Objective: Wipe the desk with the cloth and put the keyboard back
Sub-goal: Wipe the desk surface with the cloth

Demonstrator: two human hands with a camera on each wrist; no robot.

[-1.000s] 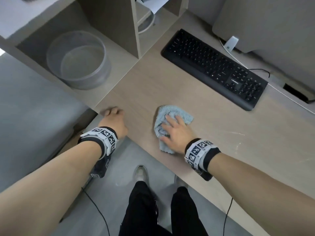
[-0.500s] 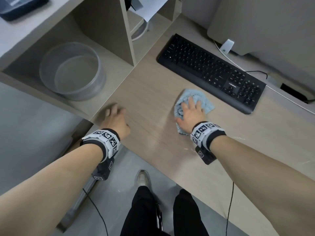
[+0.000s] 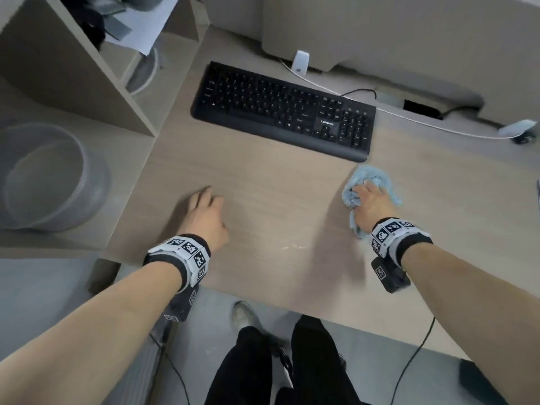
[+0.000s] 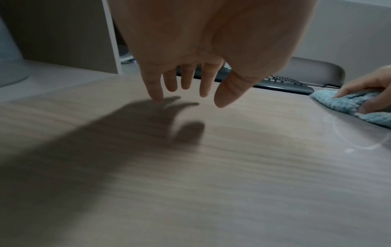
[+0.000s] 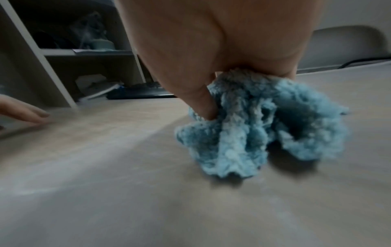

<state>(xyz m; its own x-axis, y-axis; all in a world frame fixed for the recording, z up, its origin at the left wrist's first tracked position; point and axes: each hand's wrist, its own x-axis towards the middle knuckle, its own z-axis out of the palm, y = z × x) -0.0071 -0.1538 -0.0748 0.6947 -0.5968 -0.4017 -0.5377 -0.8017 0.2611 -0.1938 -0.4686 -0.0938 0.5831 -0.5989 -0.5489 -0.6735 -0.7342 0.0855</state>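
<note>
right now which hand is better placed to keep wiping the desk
Right. The right hand already grips the cloth on the desk; the left hand is open and holds nothing.

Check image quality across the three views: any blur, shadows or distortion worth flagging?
Head view: wide-angle bending at the edges, slight motion softness on the left hand; keyboard fairly sharp. Left wrist view: the left hand throws a hard dark shadow on the desk, whose grain is smeared. Right wrist view: the cloth and right hand are blurred, background shelves dim and soft.
</note>
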